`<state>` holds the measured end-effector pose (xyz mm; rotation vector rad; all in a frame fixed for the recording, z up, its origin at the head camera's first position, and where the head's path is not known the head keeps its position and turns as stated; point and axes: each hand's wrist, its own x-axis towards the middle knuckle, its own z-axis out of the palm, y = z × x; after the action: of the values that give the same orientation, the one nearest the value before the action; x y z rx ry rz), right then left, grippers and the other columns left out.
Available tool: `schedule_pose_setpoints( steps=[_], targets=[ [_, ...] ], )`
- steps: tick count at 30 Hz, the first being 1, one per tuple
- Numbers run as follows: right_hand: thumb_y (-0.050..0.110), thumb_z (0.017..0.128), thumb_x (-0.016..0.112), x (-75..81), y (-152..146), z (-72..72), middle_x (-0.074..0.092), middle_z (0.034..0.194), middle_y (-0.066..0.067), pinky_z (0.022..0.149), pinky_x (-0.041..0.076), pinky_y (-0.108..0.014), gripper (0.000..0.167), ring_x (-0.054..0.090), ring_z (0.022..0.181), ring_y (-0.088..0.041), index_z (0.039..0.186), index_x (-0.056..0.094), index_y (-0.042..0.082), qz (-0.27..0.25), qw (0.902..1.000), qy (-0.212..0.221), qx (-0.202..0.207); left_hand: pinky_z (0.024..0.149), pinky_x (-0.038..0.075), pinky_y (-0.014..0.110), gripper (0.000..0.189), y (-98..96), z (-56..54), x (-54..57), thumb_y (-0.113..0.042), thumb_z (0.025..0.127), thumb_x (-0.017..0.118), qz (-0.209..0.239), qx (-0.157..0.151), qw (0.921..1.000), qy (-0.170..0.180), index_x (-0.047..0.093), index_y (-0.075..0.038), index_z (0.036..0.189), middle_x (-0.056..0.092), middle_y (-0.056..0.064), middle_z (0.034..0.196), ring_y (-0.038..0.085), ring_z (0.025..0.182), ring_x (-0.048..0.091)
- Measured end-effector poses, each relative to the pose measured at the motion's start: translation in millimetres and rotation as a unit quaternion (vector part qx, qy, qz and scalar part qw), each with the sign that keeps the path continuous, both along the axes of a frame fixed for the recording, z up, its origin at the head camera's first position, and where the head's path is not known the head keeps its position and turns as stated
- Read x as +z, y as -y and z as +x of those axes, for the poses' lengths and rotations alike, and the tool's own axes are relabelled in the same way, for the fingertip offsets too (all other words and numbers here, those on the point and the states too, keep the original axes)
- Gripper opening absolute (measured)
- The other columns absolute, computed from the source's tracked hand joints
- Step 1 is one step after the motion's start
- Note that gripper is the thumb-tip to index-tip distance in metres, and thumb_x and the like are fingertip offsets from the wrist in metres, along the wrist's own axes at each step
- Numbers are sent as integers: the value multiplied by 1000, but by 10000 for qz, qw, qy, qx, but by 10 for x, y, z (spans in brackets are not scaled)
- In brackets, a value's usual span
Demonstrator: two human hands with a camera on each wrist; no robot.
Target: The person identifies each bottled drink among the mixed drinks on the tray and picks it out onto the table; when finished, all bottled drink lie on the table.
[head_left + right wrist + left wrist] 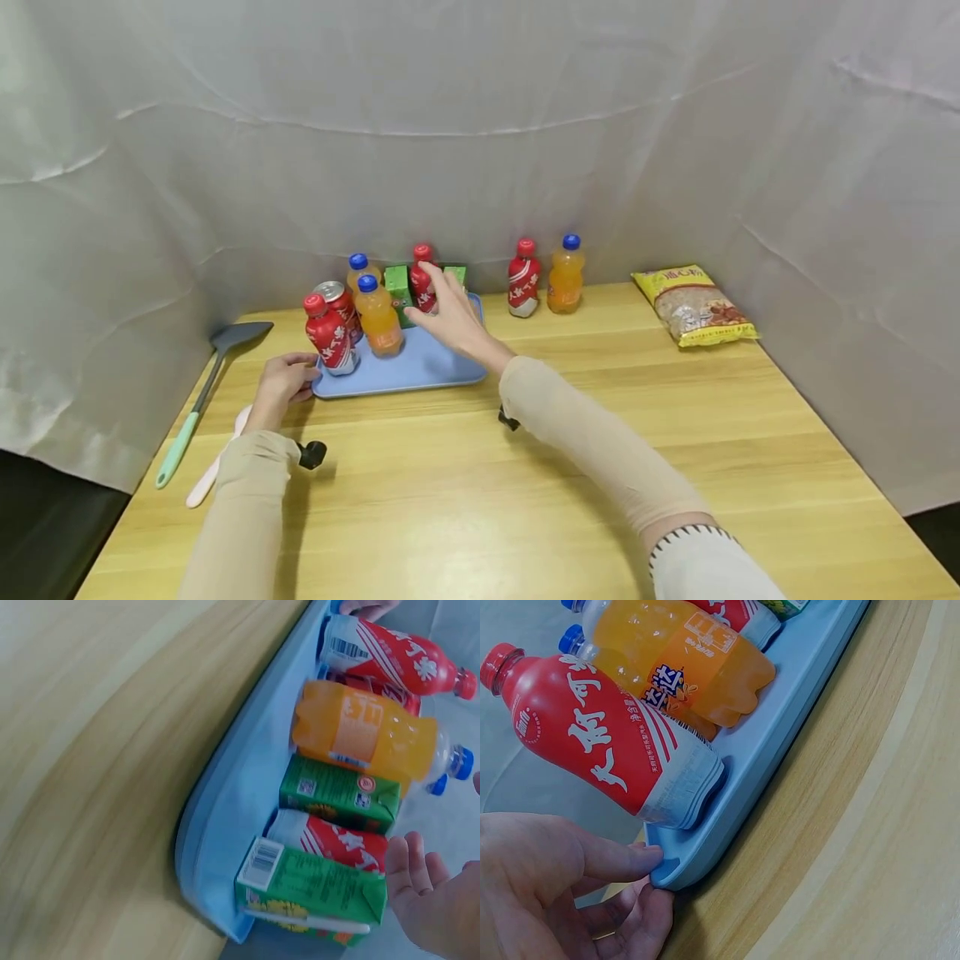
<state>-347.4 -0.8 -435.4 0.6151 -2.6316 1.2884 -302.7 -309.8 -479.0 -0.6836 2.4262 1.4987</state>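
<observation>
My left hand (281, 383) pinches the near left corner of a blue tray (405, 382), with its thumb on the rim and fingers beneath. On that corner stands a red drink bottle (592, 742). My right hand (453, 321) hovers over the tray's right part, fingers spread, nearest to the back red bottle (341, 844) and a green juice carton (319, 885). Whether its fingertips touch either is unclear. Two orange soda bottles (381, 321), a red can (339, 302) and another green carton (397, 287) also stand on the tray. My right hand partly hides the back items.
Right of the tray stand a red bottle (523, 279) and an orange soda bottle (566, 275). A yellow food packet (693, 307) lies farther right. On the left lie a spatula (202, 392) and a pink utensil (213, 471). Grey curtain (480, 133) encloses the table's back and sides.
</observation>
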Motion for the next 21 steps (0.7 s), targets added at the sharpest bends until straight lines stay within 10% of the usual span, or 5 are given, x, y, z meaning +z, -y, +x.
schedule_pose_setpoints(
  steps=[9, 21],
  targets=[
    [52, 98, 71, 25, 253, -37, 45, 138, -11, 62, 48, -32, 87, 55, 81, -22, 167, 22, 34, 301, 9982, 510, 61, 66, 57, 17, 52, -16, -60, 73, -9, 103, 60, -37, -39, 10000, -83, 52, -3, 154, 60, 3, 109, 5, 81, 57],
    [50, 96, 75, -41, 519, -53, 46, 128, -6, 65, 45, -24, 88, 53, 86, -16, 167, 24, 42, 766, 9945, 710, 38, 67, 58, 18, 54, -26, 21, 29, -10, 104, 58, 35, -113, 9999, 104, 47, -2, 157, 51, 20, 146, 2, 76, 59]
  ],
)
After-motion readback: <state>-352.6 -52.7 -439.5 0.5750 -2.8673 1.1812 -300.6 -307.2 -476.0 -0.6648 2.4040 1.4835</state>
